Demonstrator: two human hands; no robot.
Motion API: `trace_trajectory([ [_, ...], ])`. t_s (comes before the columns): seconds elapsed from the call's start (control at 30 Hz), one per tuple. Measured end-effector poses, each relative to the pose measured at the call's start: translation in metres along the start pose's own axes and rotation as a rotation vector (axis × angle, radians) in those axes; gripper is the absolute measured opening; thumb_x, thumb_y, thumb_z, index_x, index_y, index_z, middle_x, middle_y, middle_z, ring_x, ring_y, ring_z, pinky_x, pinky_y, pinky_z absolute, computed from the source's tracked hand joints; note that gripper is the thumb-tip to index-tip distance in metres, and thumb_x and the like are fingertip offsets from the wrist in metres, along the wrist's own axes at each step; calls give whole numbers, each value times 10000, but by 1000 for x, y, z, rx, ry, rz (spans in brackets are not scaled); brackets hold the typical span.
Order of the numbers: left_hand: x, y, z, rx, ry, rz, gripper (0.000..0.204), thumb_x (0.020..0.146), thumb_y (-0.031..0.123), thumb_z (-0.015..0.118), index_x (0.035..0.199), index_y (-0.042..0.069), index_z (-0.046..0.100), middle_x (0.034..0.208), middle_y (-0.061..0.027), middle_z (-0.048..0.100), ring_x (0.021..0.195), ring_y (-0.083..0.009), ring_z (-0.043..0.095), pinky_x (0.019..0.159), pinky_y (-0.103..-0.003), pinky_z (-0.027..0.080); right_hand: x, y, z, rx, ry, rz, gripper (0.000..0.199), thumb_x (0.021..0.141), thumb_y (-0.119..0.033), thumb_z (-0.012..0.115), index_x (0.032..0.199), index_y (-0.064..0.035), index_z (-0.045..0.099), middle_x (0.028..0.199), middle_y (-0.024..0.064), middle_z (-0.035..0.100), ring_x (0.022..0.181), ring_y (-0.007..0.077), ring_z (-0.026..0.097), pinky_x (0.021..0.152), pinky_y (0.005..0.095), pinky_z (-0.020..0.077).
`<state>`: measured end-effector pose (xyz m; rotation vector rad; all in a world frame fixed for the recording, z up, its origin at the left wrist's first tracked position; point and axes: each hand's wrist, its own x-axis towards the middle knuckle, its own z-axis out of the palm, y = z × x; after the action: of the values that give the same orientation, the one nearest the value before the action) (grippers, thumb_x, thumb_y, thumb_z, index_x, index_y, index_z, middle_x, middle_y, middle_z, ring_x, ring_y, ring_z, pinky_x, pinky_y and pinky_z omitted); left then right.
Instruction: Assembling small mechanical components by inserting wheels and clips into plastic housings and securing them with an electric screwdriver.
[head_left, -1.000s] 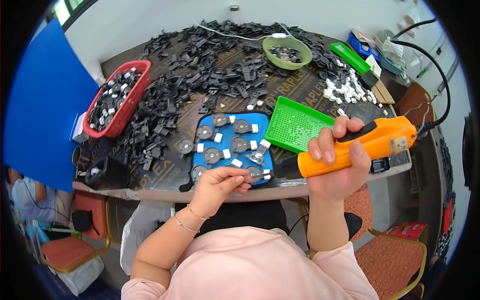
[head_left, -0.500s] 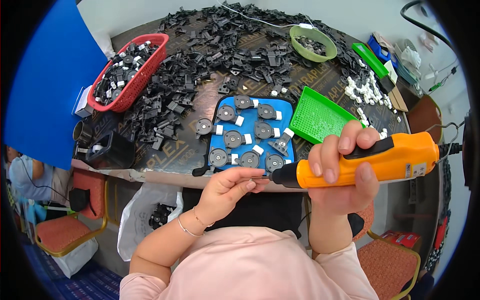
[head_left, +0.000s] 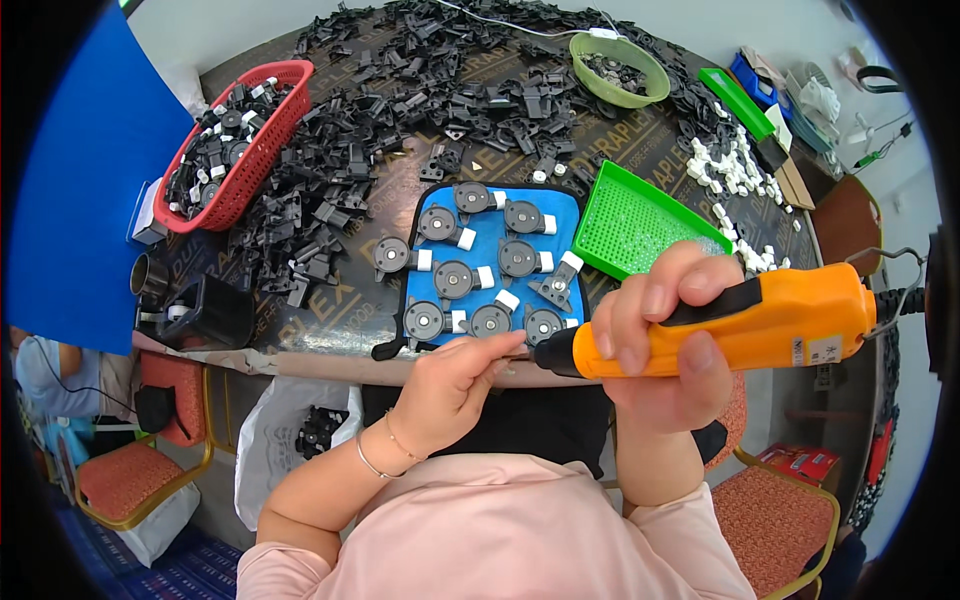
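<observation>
My right hand (head_left: 680, 370) is wrapped round an orange electric screwdriver (head_left: 800, 310), its black nose pointing left and its cord leaving on the right. My left hand (head_left: 445, 395) is closed in a pinch at the tip of the bit, just off the table's front edge. Whatever sits between thumb and forefinger is too small to make out. Beyond both hands lies a blue mat (head_left: 507, 288) with black trim. Several black parts with round discs and white blocks (head_left: 455, 280) rest on it in loose rows; the nearest one (head_left: 545, 325) is just behind the screwdriver's nose.
Loose black plastic parts (head_left: 330, 150) are heaped across the table. A red basket (head_left: 285, 110) of parts stands at left, near a black container (head_left: 210, 310). At right are a green tray (head_left: 625, 220), white pieces (head_left: 735, 170) and a light-green bowl (head_left: 640, 90) of small parts.
The screwdriver and my right hand have shifted slightly left. My left fingers have drawn closer together at the bit tip. The whole table sits a little further left in view.
</observation>
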<state>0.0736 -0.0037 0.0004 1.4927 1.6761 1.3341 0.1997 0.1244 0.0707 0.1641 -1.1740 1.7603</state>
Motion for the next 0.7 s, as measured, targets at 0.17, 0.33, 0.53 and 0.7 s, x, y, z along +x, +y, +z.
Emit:
trace_trajectory([
  [0.17,3,-4,0,-9,21,1,295,852,-8,535,1137,51,581,929,-106,661,811,-242,622,721,-299,491,2,4,-11,-60,-132,-27,263,859,-190,536,1072,-60,452,950,84,462,578,134,518,585,299,448],
  [0.33,3,-12,2,-101,33,-7,295,873,4,518,1160,52,566,958,-96,664,831,-215,637,733,-281,501,6,5,-11,-13,-125,-64,279,862,-191,532,1094,-59,453,953,81,461,584,125,510,587,298,443],
  [0.53,3,-16,2,-194,48,-13,315,887,-6,491,1191,54,546,1004,-92,660,840,-201,645,735,-272,509,9,8,-9,-10,-132,-59,286,864,-192,529,1104,-55,450,951,80,454,582,123,503,586,298,442],
  [0.7,4,-16,0,-117,39,33,339,880,-34,478,1203,49,536,1004,-89,659,853,-193,621,759,-274,500,8,7,-4,9,-24,-19,282,831,-172,624,1025,-68,448,903,85,473,558,144,514,551,291,447],
])
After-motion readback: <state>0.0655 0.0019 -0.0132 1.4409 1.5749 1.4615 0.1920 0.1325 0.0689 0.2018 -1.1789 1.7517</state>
